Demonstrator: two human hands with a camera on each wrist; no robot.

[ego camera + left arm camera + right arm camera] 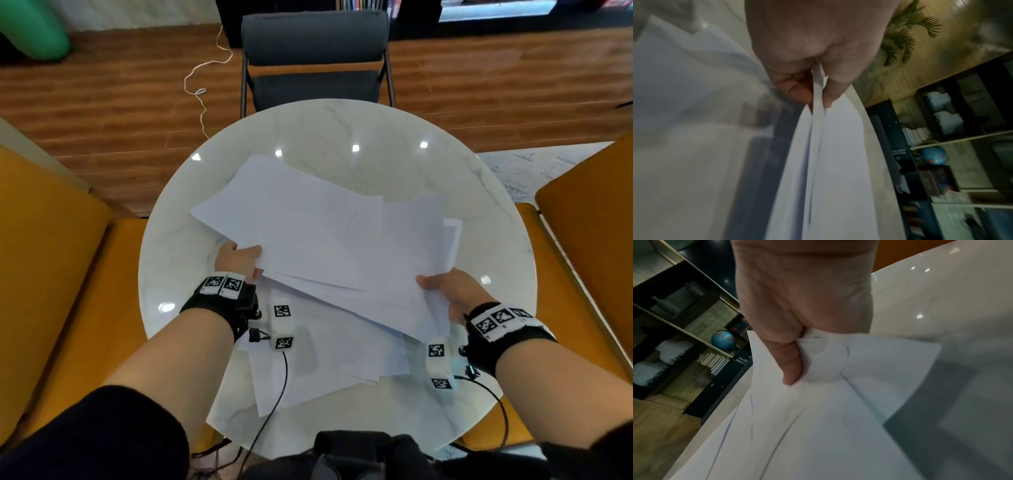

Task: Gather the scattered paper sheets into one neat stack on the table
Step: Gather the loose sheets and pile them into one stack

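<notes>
A loose bundle of white paper sheets (325, 240) is lifted above the round marble table (376, 137), its edges fanned and uneven. My left hand (239, 262) pinches the bundle's near left edge; in the left wrist view the sheets (822, 162) run between thumb and fingers of the left hand (813, 84). My right hand (445, 291) grips the near right corner, thumb on top; the right wrist view shows the right hand (797, 353) crumpling the paper (818, 426) a little. More white sheets (325, 370) lie flat on the table under the bundle, near me.
A dark grey chair (315, 58) stands at the table's far side. Orange seats flank it left (51, 257) and right (589, 222). A white cord (202, 89) lies on the wooden floor. Cables (274, 404) from my wrist cameras cross the near table edge.
</notes>
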